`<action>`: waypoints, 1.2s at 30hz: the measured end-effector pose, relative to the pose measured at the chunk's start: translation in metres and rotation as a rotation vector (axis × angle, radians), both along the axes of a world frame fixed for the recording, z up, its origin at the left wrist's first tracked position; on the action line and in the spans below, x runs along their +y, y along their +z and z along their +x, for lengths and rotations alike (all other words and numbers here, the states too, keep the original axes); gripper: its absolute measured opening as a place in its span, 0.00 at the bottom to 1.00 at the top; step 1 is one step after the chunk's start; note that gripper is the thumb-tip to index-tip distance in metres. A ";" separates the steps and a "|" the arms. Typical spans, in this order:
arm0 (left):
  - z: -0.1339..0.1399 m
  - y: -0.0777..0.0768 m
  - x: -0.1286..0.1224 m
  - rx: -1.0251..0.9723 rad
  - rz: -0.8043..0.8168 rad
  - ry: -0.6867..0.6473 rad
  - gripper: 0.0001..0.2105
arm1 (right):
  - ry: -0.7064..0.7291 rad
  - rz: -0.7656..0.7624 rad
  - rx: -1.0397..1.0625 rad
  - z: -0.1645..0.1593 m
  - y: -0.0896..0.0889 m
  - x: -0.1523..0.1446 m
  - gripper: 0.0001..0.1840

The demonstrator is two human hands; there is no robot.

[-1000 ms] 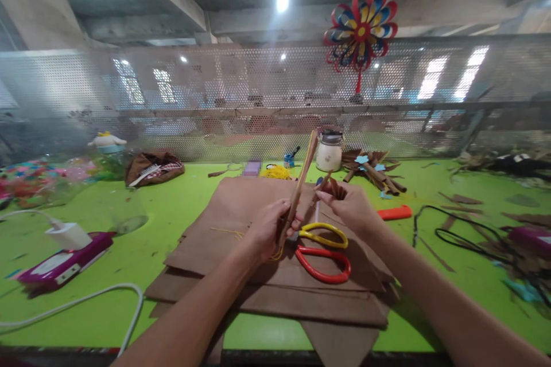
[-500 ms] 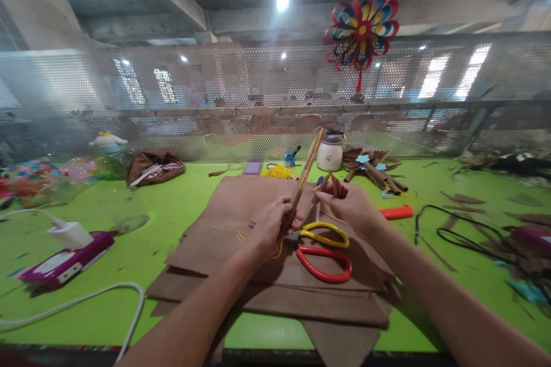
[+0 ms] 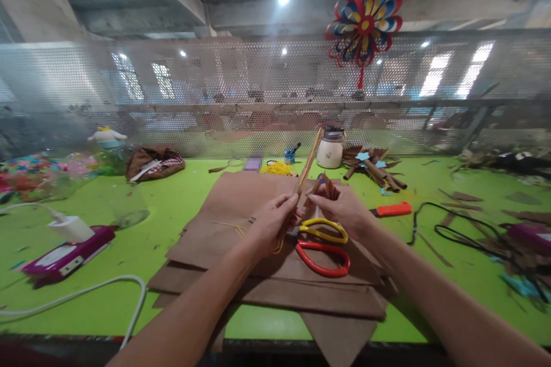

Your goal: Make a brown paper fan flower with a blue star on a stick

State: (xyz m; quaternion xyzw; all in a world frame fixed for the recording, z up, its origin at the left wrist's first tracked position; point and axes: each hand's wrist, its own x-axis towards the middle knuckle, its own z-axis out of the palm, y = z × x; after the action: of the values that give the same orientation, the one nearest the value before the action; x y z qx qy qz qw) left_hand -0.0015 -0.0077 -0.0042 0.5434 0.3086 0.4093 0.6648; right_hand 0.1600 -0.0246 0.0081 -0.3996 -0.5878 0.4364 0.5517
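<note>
Closer to the brown stick [image 3: 307, 165] edges the right hand [image 3: 344, 209], pinching crumpled brown paper [image 3: 330, 188]; left hand [image 3: 273, 221] grips the stick, fingers curled.

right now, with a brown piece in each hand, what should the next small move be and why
Perhaps ease the small brown piece toward the brown stick: the right hand pinches the piece, the left hand grips the stick, and the two are close together.

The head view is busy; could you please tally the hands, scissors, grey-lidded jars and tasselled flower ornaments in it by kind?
Left hand and right hand: 2
Scissors: 1
Grey-lidded jar: 1
Tasselled flower ornament: 1
Total: 5
</note>
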 end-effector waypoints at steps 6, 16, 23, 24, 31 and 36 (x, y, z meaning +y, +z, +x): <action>0.001 -0.002 -0.001 -0.019 0.042 -0.055 0.16 | -0.036 -0.043 -0.052 -0.005 -0.002 -0.002 0.12; -0.010 0.004 0.017 -0.027 0.115 0.211 0.15 | -0.165 0.025 -0.284 0.007 -0.012 0.009 0.14; -0.025 0.008 0.032 -0.060 0.202 0.419 0.13 | -0.373 0.141 -0.623 0.040 -0.015 0.032 0.08; -0.024 0.007 0.033 -0.064 0.197 0.422 0.13 | -0.433 0.115 -0.618 0.047 -0.014 0.036 0.08; -0.018 0.001 0.031 -0.059 0.103 0.401 0.14 | -0.703 -0.038 -0.694 0.086 -0.020 0.053 0.14; -0.020 0.002 0.031 -0.090 0.099 0.403 0.14 | -0.641 -0.058 -1.007 0.077 -0.013 0.064 0.13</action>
State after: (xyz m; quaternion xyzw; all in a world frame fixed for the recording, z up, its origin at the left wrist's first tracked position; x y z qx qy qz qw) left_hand -0.0216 0.0229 -0.0019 0.4838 0.3604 0.5724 0.5553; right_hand 0.2370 0.0391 -0.0051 -0.7295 -0.6152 0.0209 0.2980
